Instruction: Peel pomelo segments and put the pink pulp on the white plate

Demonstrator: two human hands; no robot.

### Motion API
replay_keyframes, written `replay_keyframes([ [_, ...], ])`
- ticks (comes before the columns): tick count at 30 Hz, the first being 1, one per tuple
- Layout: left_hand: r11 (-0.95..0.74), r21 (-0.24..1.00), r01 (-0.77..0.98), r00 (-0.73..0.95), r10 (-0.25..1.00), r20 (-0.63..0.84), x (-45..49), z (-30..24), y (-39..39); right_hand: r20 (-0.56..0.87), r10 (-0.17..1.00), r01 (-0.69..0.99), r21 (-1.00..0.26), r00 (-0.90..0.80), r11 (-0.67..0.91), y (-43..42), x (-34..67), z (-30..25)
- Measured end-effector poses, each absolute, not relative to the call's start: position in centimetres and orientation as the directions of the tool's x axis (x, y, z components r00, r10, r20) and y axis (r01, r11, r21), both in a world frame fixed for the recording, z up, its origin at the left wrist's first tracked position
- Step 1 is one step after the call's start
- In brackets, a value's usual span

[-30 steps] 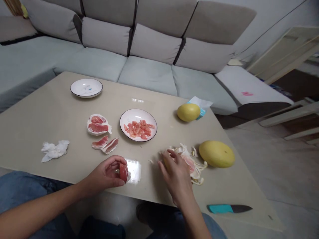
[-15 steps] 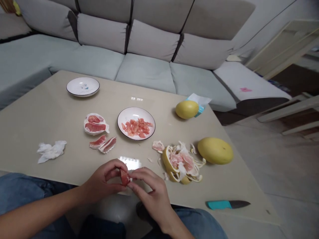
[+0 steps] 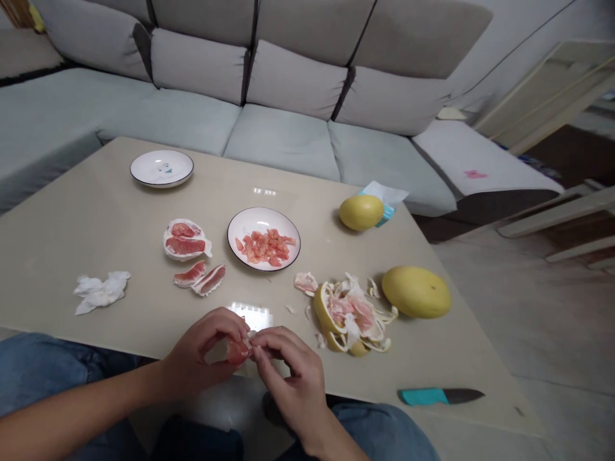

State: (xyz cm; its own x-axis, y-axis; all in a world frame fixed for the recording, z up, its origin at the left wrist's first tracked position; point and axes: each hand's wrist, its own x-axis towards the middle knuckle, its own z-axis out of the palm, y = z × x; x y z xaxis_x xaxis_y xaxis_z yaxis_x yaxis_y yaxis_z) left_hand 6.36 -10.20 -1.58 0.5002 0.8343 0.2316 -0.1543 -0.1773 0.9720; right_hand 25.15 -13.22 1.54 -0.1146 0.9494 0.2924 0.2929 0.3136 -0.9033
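Observation:
Over the table's near edge, my left hand (image 3: 206,349) is closed on a red pomelo segment (image 3: 236,351). My right hand (image 3: 291,368) pinches the pale membrane (image 3: 250,338) at the segment's right side. Beyond my hands, a plate (image 3: 264,216) bears pieces of peeled red pulp (image 3: 265,247). Two loose segments (image 3: 199,277) lie left of the plate, with a larger part of a peeled pomelo (image 3: 185,240) just behind them. To the right, an opened yellow rind (image 3: 324,314) holds scraps of pink-white membrane (image 3: 353,312).
A whole pomelo (image 3: 416,292) stands at the right, another (image 3: 361,212) farther back against a blue tissue pack (image 3: 385,214). The teal-handled knife (image 3: 439,396) lies near the right front edge. A second plate (image 3: 162,168) and crumpled tissue (image 3: 102,292) are on the left. A sofa (image 3: 283,137) lines the back.
The segment has turned between my fingers and shows more red flesh. My right fingers have shifted slightly right, with the pale membrane between the hands now more visible.

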Motion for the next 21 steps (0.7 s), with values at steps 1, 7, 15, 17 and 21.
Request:
replay_keyframes([
  [1, -0.195, 0.971, -0.142, 0.497, 0.834, 0.24, 6.3, -1.6, -10.2, 0.306, 0.944, 0.303, -0.895, -0.121, 0.329, -13.3, 25.2, 1.5],
  [7, 0.164, 0.972, -0.171, 0.511, 0.858, -0.055, 6.4, -2.0, -10.2, 0.471, 0.869, 0.395, -0.776, -0.154, 0.491, -13.9, 25.2, 0.9],
  [15, 0.178, 0.975, -0.134, 0.407, 0.907, -0.11, 6.7, -0.8, -10.3, 0.557, 0.796, 0.511, -0.625, -0.238, 0.59, -14.0, 25.6, -0.1],
  [17, 0.157, 0.983, -0.099, 0.412, 0.905, -0.103, 6.7, -0.5, -10.4, 0.562, 0.79, 0.529, -0.605, -0.245, 0.595, -14.0, 25.6, -0.1],
  [21, 0.055, 0.998, -0.037, 0.427, 0.904, -0.034, 6.6, -0.5, -10.6, 0.586, 0.754, 0.576, -0.519, -0.297, 0.631, -14.1, 25.7, -0.1],
])
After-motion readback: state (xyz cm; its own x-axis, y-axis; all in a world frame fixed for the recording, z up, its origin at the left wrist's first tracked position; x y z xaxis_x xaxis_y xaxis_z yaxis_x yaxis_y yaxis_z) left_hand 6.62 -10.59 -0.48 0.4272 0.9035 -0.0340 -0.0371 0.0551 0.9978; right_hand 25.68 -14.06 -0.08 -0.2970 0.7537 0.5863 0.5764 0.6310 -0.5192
